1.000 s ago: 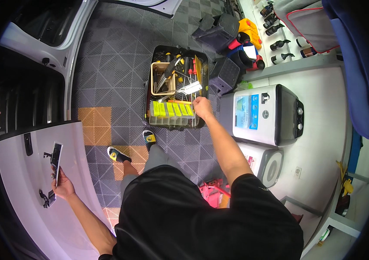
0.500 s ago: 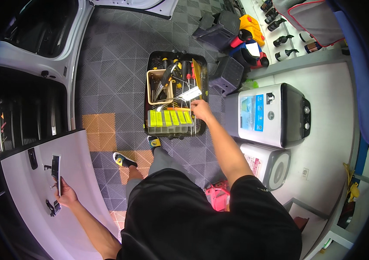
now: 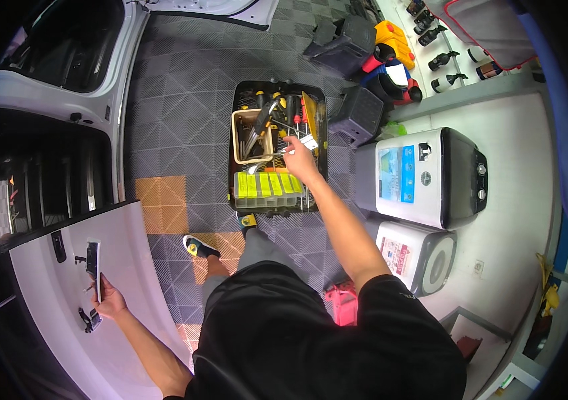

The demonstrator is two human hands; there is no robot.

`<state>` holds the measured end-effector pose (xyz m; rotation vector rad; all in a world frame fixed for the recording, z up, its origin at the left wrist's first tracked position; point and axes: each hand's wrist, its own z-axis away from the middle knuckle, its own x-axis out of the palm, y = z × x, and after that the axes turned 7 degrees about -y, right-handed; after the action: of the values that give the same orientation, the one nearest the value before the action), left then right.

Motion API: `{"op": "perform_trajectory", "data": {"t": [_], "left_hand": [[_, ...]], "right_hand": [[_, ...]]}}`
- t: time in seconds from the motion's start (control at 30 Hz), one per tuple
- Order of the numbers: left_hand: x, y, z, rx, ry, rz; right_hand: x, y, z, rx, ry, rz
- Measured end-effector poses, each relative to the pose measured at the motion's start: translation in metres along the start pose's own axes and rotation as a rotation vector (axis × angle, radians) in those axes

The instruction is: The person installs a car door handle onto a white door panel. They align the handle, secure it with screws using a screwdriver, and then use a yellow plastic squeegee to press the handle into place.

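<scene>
My left hand (image 3: 110, 305) is closed around the lower end of a car door handle (image 3: 93, 259), white outside and black behind, with small prongs. It is held upright in front of a white car door panel (image 3: 121, 267). A black fitting (image 3: 89, 321) sits on the panel just below. My right hand (image 3: 299, 161) is over an open black tool case (image 3: 322, 143) on the floor, fingers bent at a silver metal tool (image 3: 309, 141). Whatever lies under those fingers is hidden. Beside them are a beige tray (image 3: 236, 137) of tools and a clear organizer box with yellow-green labels (image 3: 257, 185).
Black step stools (image 3: 357, 115) stand right of the case, beyond two white-and-black machines (image 3: 411, 173). A pink container (image 3: 342, 303) is by my right side. Spray bottles (image 3: 443, 61) line the right wall. The open car body (image 3: 91, 133) borders the left.
My right hand has moved from the right edge of the tool case inward over the silver tool. My left hand still holds the door handle, and the whole view has shifted slightly.
</scene>
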<state>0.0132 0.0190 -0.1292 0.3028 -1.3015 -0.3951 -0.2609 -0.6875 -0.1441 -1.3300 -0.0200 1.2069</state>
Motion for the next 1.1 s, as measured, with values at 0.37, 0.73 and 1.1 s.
{"op": "perform_trajectory", "data": {"t": [0.37,0.73,1.1], "left_hand": [[-0.001,-0.001,0.001,0.006,-0.008,-0.019],[-0.012,0.006,-0.013,0.071,0.044,0.000],[-0.002,0.000,-0.005,0.013,-0.003,0.018]], "right_hand": [[0.015,0.032,0.027,0.018,-0.097,-0.014],[0.013,0.024,0.016,0.095,-0.071,-0.110],[-0.040,0.060,-0.017,0.087,0.299,0.076]]}}
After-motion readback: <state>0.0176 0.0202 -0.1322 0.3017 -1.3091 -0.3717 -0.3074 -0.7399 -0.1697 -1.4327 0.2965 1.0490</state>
